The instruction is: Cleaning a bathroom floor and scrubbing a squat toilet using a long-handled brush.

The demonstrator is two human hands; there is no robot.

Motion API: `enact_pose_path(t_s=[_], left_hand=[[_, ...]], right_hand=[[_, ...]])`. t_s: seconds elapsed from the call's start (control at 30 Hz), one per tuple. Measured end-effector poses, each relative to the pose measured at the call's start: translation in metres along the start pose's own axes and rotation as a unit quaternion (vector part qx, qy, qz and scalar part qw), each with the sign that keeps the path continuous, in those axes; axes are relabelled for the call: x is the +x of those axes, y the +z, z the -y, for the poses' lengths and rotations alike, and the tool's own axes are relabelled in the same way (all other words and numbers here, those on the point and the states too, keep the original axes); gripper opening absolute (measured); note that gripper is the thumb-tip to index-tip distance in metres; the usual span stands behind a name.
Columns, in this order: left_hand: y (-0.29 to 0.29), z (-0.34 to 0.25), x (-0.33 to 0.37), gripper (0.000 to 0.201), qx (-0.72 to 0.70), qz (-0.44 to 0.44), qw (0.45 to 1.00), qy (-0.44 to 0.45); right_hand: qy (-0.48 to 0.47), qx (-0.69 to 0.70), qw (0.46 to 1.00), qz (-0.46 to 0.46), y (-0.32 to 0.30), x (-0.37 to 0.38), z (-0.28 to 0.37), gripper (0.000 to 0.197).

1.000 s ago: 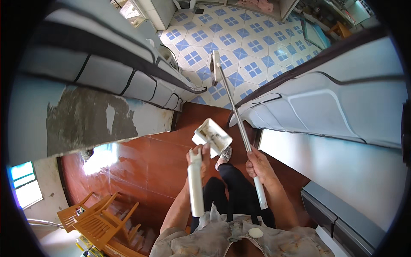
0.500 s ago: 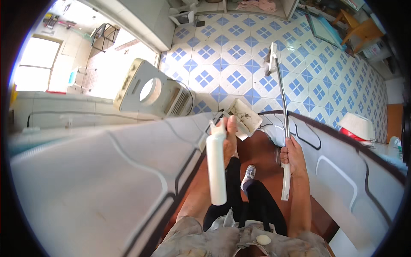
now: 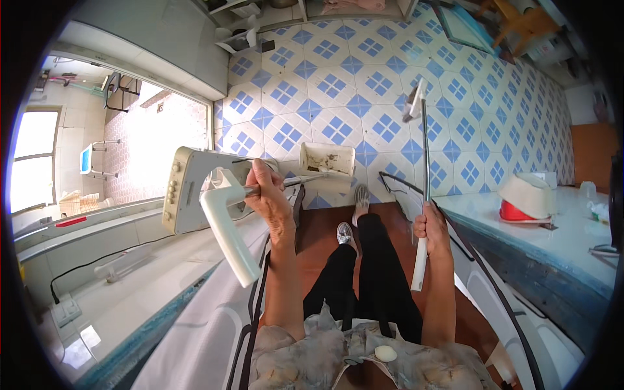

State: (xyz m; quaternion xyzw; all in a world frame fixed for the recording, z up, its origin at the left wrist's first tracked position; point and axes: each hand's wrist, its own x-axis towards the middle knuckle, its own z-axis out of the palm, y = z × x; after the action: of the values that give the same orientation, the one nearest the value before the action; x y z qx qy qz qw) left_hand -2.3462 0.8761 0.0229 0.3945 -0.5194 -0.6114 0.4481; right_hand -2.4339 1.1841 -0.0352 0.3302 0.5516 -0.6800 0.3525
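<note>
My left hand (image 3: 265,188) is wrapped round the metal pole of a long-handled dustpan, just beside its white angled grip (image 3: 227,224). The dustpan's white pan (image 3: 327,167), with dark dirt inside, is on the tiled floor ahead of my feet. My right hand (image 3: 431,227) is closed round the white lower grip of a broom. The broom's metal pole (image 3: 426,149) runs away from me to a white head (image 3: 415,101) with brownish bristles over the blue-and-white tiles. The broom head is somewhat blurred.
Pale curtain panels with dark edging, left (image 3: 195,331) and right (image 3: 468,260), flank me in a doorway. A beige appliance with knobs (image 3: 185,188) stands on the left ledge. On the right counter (image 3: 468,205) sit a white basin (image 3: 526,195) and a red one. A wooden chair (image 3: 520,29) is far right.
My left hand has swung left with the dustpan grip, and the pan now lies more level. The left curtain has moved aside, uncovering the ledge. I have stepped forward; both shoes now show.
</note>
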Motion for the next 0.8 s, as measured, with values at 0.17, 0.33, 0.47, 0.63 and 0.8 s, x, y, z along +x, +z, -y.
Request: enact_pose_path(t_s=[0.17,0.33,0.47,0.63,0.8], left_hand=[[-0.007,-0.004,0.051,0.046,-0.024,-0.051,0.998,0.023],[0.027,-0.002,0.101,0.046,-0.034,-0.102,0.994,0.035],[0.048,-0.012,0.157,0.045,-0.025,-0.139,0.989,0.046],[0.077,-0.003,0.223,0.048,-0.054,-0.152,0.987,0.017],[0.101,-0.001,0.285,0.05,-0.056,-0.145,0.987,0.039]], right_hand=[[0.014,0.0,1.0,0.018,0.026,0.039,0.006,0.013],[-0.001,-0.043,0.997,0.062,0.023,0.109,0.037,0.021],[0.078,0.02,0.997,0.007,0.08,0.149,0.109,0.021],[0.086,-0.016,0.996,-0.023,0.119,0.189,0.176,0.019],[0.098,-0.059,0.993,0.003,0.151,0.24,0.228,0.019]])
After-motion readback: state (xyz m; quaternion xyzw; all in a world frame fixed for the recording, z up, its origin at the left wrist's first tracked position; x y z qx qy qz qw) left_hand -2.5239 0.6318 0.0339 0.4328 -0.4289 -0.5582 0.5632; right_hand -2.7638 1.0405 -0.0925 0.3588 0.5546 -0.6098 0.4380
